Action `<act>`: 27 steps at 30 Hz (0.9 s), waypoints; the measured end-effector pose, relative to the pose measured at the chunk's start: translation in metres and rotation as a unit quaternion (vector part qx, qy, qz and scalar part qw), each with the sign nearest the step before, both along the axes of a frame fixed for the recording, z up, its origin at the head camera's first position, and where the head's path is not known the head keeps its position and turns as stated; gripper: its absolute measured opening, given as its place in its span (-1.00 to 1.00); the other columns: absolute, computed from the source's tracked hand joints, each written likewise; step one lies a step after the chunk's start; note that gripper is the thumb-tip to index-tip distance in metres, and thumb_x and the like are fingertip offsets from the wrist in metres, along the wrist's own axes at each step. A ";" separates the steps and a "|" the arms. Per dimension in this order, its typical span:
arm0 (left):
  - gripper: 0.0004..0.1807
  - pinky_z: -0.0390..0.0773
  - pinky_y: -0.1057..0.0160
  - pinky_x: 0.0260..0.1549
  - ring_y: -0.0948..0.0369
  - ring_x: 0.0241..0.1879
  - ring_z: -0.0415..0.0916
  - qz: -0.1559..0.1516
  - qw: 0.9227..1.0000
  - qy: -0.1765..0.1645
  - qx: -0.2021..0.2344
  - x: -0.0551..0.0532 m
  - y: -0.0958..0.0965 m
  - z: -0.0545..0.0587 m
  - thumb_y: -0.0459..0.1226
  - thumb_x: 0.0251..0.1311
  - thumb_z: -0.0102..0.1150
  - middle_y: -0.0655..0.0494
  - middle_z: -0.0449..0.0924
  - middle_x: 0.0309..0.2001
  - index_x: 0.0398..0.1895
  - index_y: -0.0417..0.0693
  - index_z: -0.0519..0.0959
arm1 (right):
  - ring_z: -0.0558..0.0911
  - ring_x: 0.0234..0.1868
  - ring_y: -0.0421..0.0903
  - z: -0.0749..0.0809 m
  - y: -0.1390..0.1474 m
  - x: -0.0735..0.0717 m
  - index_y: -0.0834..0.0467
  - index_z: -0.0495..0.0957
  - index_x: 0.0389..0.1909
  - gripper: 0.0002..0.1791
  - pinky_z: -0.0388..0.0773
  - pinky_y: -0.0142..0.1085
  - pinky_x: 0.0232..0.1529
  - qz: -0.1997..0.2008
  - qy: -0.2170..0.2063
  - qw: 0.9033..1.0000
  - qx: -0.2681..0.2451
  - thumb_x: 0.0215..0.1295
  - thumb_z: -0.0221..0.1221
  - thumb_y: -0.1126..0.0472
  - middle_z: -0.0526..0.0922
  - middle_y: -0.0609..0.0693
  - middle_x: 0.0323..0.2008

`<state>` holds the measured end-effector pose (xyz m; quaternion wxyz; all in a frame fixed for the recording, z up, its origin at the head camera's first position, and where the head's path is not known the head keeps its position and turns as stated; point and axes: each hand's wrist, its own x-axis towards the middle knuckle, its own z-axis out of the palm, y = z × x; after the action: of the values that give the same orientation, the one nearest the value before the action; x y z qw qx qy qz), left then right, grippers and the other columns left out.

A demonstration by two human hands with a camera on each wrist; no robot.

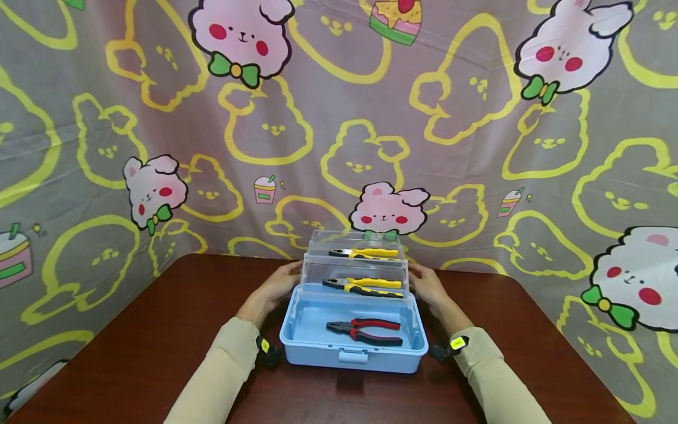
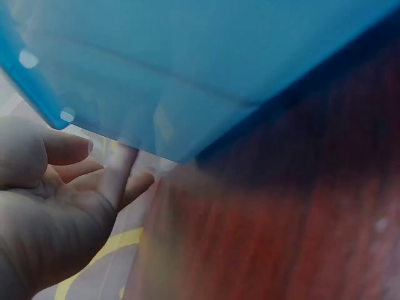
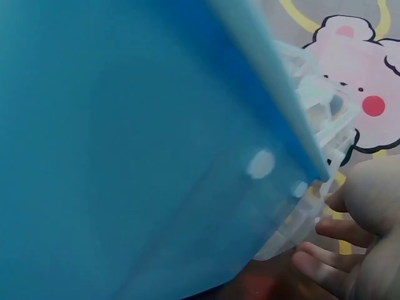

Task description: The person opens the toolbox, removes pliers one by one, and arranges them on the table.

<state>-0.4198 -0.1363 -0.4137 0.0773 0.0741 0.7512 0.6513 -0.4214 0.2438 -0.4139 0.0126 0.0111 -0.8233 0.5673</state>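
A light blue toolbox stands on the table with its clear tiers folded up and back. In the base lie red-and-black pliers. Yellow-and-black pliers rest in the middle tray, and another yellow-handled pair of pliers in the top one. My left hand is at the box's rear left corner; its loosely bent fingers reach behind the edge. On the opposite side my right hand has its fingers spread beside the rear corner and the clear trays.
The dark red-brown table extends on both sides of the box. A patterned cloth with cartoon bears hangs close behind the table and along its sides. A dark wrist camera sits near the box's left wall, another wrist camera near its right.
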 end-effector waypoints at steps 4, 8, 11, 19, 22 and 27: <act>-0.45 0.47 -0.13 0.17 -0.16 0.35 0.35 0.019 0.999 0.012 -0.024 0.004 -0.004 0.013 -0.42 0.58 -0.16 -0.28 0.22 0.50 0.57 -0.32 0.17 | 0.65 0.04 0.09 0.007 0.002 -0.001 0.21 0.37 0.48 -0.48 0.64 -0.19 -0.09 -0.013 0.007 1.000 -0.023 0.65 0.05 0.08 0.50 0.26 0.30; -0.44 0.40 -0.18 0.23 -0.23 0.43 0.22 0.038 0.998 0.044 -0.040 0.013 -0.008 0.030 -0.35 0.62 -0.18 -0.30 0.12 0.53 0.59 -0.35 0.10 | 0.60 0.16 0.18 0.015 0.005 -0.001 0.25 0.41 0.43 -0.52 0.57 -0.01 0.11 -0.032 0.047 0.998 -0.037 0.65 0.03 0.10 0.49 0.28 0.30; -0.38 0.38 -0.18 0.24 -0.25 0.39 0.27 0.049 0.992 0.079 -0.081 0.025 -0.010 0.042 -0.20 0.64 -0.10 -0.31 0.17 0.50 0.60 -0.33 0.09 | 0.54 0.20 0.25 0.021 0.006 0.002 0.27 0.45 0.39 -0.54 0.48 0.09 0.21 -0.050 0.090 0.994 -0.030 0.65 0.04 0.12 0.51 0.29 0.25; -0.22 0.34 -0.23 0.26 -0.24 0.42 0.23 0.050 0.962 0.160 -0.216 0.064 -0.016 0.059 0.01 0.57 0.04 -0.31 0.19 0.50 0.61 -0.28 0.10 | 0.54 0.17 0.17 0.038 0.002 0.012 0.25 0.57 0.27 -0.60 0.47 0.05 0.15 -0.080 0.197 0.977 0.017 0.60 0.12 0.10 0.60 0.21 0.19; -0.18 0.29 -0.27 0.28 -0.25 0.45 0.19 0.051 0.947 0.195 -0.252 0.081 -0.017 0.063 0.03 0.54 0.09 -0.32 0.17 0.51 0.59 -0.32 0.11 | 0.58 0.14 0.18 0.044 -0.004 0.015 0.25 0.59 0.24 -0.62 0.51 0.07 0.12 -0.076 0.230 0.970 0.038 0.59 0.14 0.10 0.63 0.22 0.15; -0.04 0.19 -0.31 0.33 -0.25 0.49 0.11 0.038 0.920 0.232 -0.314 0.112 -0.014 0.062 0.13 0.43 0.19 -0.33 0.14 0.53 0.59 -0.36 0.10 | 0.65 0.04 0.14 0.052 -0.016 0.020 0.25 0.62 0.20 -0.64 0.58 0.07 0.03 -0.051 0.291 0.951 0.086 0.54 0.21 0.14 0.69 0.19 0.07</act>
<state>-0.3080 -0.1503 -0.3520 -0.1043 0.1664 0.9163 0.3491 -0.4018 0.2281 -0.3623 0.2799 0.1345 -0.8292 0.4648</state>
